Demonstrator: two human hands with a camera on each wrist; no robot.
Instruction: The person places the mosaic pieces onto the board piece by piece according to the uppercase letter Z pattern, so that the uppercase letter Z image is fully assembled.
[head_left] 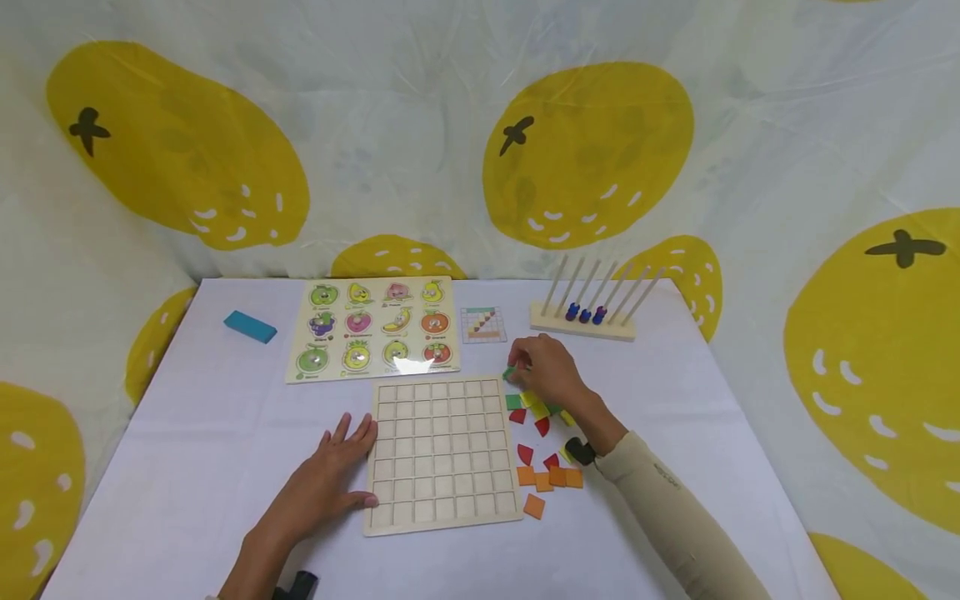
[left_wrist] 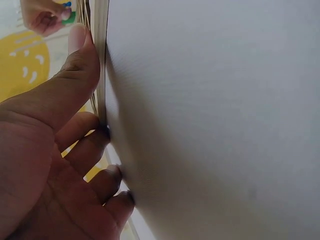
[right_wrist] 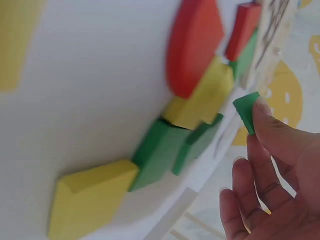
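A wooden grid board lies flat on the table, its cells bare. My left hand rests beside it, with fingers spread and thumb against the board's left edge. In the left wrist view the thumb touches the board's side. Above the board's upper right corner, my right hand pinches a green tile between thumb and fingertips. Under and beside that hand lie loose tiles: green squares, yellow ones, red quarter-rounds and orange squares.
Behind the board lie a fruit picture puzzle and a small pattern card. A peg stand with blue beads is at the back right, its pegs upright. At the back left lies a blue block.
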